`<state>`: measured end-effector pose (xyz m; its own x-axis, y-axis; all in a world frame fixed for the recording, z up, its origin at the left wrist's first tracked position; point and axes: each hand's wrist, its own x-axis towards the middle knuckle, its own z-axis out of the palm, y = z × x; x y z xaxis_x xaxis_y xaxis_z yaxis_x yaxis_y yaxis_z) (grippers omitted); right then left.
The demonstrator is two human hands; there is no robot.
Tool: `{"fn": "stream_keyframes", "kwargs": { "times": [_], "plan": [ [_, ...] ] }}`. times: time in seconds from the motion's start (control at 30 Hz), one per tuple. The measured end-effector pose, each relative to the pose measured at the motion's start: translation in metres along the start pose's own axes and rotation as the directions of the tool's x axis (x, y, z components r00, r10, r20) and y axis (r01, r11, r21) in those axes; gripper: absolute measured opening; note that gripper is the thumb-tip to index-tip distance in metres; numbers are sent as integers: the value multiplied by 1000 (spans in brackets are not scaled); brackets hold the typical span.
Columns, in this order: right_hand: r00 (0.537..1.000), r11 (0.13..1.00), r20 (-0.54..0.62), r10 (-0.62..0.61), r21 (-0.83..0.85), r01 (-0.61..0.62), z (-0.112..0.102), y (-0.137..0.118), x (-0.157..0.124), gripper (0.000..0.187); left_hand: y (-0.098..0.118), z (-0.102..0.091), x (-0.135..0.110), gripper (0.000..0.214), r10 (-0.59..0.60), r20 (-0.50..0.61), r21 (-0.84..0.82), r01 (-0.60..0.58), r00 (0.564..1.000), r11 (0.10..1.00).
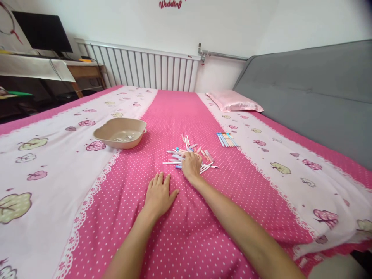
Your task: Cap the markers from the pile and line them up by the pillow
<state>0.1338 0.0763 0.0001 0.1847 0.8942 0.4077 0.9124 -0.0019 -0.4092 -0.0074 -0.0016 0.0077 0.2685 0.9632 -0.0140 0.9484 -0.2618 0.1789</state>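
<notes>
My left hand lies flat on the pink dotted bedsheet, fingers stretched out and holding nothing. My right hand reaches further ahead and rests on a loose pile of several coloured pens, its fingers curled down into them; whether it grips one is hidden. To the right of the pile, a tidy row of several pens lies side by side. A beige heart-shaped bowl sits to the left of the pile, with something small and pale inside.
A pink pillow lies at the far end by the grey padded headboard. A white radiator runs along the far wall. A desk with a dark monitor stands at the back left.
</notes>
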Motion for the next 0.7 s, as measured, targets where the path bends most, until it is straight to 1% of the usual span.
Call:
{"fn": "stream_keyframes", "kwargs": {
  "times": [0.07,0.1,0.17,0.2,0.23,0.27,0.33,0.4,0.43,0.47,0.5,0.53,0.6,0.67,0.7],
  "plan": [
    [997,994,-61,-42,98,48,-9,-3,-2,14,-1,0,2,59,-16,-63,-76,11,998,997],
    [994,986,-89,-66,150,79,-15,-4,-3,13,-2,-1,3,56,-30,-102,-139,15,994,990],
    [985,954,-112,-134,253,158,-27,-9,-9,12,-3,-2,6,54,-79,-180,-313,19,981,950],
    [979,931,-104,-174,308,198,-33,-11,-13,12,-3,-3,8,53,-116,-210,-421,17,971,907],
    [972,902,-79,-220,363,233,-37,-14,-17,12,-4,-5,9,53,-152,-227,-536,7,962,844],
    [963,871,-42,-265,419,258,-40,-16,-22,13,-4,-6,10,52,-185,-232,-648,-9,955,761],
    [941,814,25,-338,510,278,-41,-22,-32,13,-4,-9,12,50,-243,-225,-827,-53,944,559],
    [930,779,59,-362,567,267,-40,-28,-41,14,-2,-11,12,48,-270,-201,-930,-97,941,356],
    [930,768,66,-362,587,257,-40,-31,-44,13,-2,-12,11,47,-273,-184,-955,-106,944,276],
    [929,759,76,-362,602,247,-40,-32,-46,12,-1,-13,11,46,-275,-164,-971,-106,947,214],
    [926,756,93,-365,611,237,-40,-33,-47,12,0,-15,10,45,-280,-146,-980,-100,949,173],
    [922,759,115,-370,610,228,-42,-32,-46,14,0,-16,10,43,-298,-135,-984,-92,945,153],
    [916,794,172,-362,571,207,-47,-25,-42,22,0,-19,9,39,-373,-140,-983,-84,917,162],
    [925,875,241,-293,457,158,-55,-12,-34,30,-2,-22,8,37,-444,-156,-980,-82,882,181],
    [933,926,279,-227,359,118,-60,-3,-30,31,-3,-23,8,37,-463,-157,-980,-79,872,183]
  ]
}}
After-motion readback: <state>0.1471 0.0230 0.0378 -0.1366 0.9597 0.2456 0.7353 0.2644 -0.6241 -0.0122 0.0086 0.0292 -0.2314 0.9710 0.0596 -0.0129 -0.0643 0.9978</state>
